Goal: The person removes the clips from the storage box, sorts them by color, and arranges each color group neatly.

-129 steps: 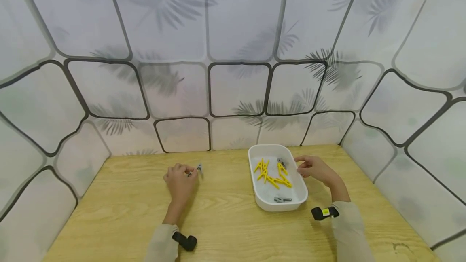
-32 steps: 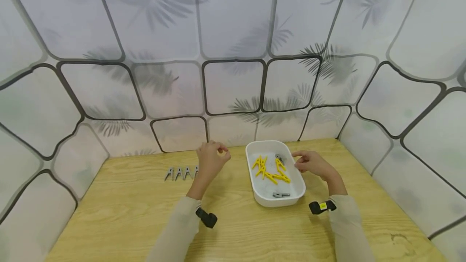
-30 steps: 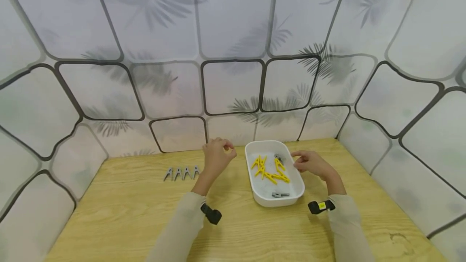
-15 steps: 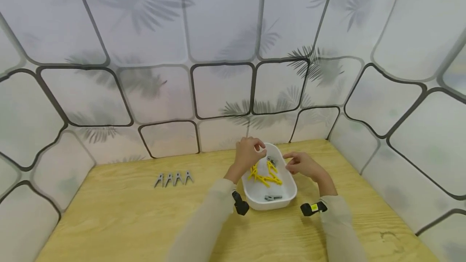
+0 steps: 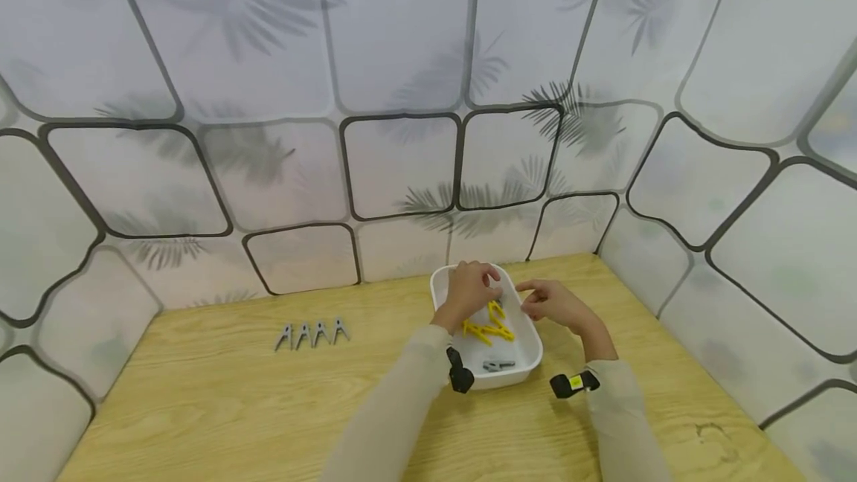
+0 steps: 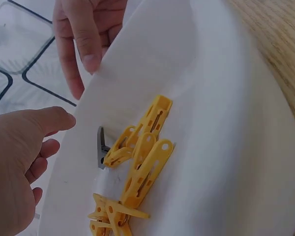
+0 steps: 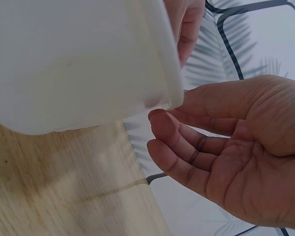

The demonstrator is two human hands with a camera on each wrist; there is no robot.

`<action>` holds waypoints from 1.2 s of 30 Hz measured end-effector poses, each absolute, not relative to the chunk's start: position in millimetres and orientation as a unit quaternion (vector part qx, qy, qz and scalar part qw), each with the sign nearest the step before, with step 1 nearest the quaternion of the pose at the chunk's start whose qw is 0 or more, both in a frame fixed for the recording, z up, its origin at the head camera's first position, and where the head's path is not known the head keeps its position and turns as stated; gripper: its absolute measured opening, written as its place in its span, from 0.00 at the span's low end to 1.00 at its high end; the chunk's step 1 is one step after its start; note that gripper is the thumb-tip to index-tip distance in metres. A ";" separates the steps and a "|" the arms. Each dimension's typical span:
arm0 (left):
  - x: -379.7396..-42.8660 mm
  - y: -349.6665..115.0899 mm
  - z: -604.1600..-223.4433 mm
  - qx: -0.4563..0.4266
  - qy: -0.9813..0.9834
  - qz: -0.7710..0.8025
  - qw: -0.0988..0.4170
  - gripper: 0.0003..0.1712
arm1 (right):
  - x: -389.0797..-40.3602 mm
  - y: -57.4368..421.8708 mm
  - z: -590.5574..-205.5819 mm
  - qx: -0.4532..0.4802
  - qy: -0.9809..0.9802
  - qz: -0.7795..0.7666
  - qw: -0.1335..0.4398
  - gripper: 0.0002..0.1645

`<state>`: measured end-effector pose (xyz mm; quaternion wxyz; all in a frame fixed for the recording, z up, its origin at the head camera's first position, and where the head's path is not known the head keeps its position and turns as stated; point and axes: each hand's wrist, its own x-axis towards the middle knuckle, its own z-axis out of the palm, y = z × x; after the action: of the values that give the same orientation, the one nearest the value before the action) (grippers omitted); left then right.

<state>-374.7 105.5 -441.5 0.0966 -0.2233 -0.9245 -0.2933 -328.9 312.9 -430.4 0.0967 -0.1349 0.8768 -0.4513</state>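
My left hand (image 5: 472, 287) reaches over the far part of a white plastic tub (image 5: 531, 333), its fingers loosely bent and holding nothing. In the left wrist view its fingers (image 6: 54, 119) overlap the tub's rim, close to a grey clothespin (image 6: 100, 147) and several yellow clothespins (image 6: 147, 172). Part of the contents is hidden under this hand in the head view. Another grey clothespin (image 5: 498, 366) lies at the tub's near end. My right hand (image 5: 559, 306) is at the tub's right side, fingertips (image 7: 163, 125) right at the rim, not wrapped over it.
Several grey clothespins (image 5: 320, 332) stand upright in a row on the wooden table (image 5: 234, 393), left of the tub. A patterned wall covering (image 5: 402, 169) closes off the back and both sides.
My left hand has let go of a grey clothespin, which stands in the row, and moved right and down into the tub. The right hand stays at the tub's side.
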 end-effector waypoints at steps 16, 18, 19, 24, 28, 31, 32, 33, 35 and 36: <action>-385.5 116.3 -429.7 -0.255 -0.947 -0.173 0.092 0.12 | -328.3 312.0 -426.5 -0.128 0.875 -0.455 0.103 0.29; -385.6 117.1 -427.1 -0.258 -0.947 -0.166 0.091 0.12 | -328.8 312.5 -428.0 -0.123 0.875 -0.457 0.105 0.29; -385.7 117.2 -426.2 -0.258 -0.949 -0.159 0.091 0.12 | -329.1 312.5 -429.2 -0.121 0.874 -0.458 0.106 0.29; -386.6 117.8 -425.8 -0.254 -0.954 -0.131 0.090 0.12 | -329.2 312.3 -434.7 -0.122 0.872 -0.463 0.106 0.29; -388.9 121.1 -432.0 -0.248 -0.958 -0.124 0.076 0.13 | -328.2 311.4 -434.8 -0.128 0.872 -0.462 0.098 0.28; -391.1 124.1 -437.0 -0.245 -0.959 -0.128 0.065 0.13 | -328.2 311.5 -434.4 -0.133 0.873 -0.460 0.097 0.28; -391.9 125.2 -438.4 -0.244 -0.959 -0.128 0.062 0.13 | -328.4 311.5 -434.6 -0.130 0.873 -0.460 0.098 0.28; -392.3 126.1 -439.3 -0.244 -0.959 -0.129 0.062 0.13 | -328.7 311.6 -434.7 -0.128 0.873 -0.460 0.098 0.28; -393.1 127.8 -440.6 -0.245 -0.959 -0.128 0.063 0.13 | -329.4 312.2 -434.4 -0.132 0.874 -0.457 0.097 0.28; -393.5 128.6 -441.0 -0.245 -0.959 -0.126 0.065 0.12 | -329.9 312.7 -434.2 -0.132 0.875 -0.457 0.095 0.28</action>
<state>-393.5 128.6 -441.0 0.0649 -0.2453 -0.9590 -0.1259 -329.9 312.7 -434.2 0.0954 -0.1317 0.8747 -0.4566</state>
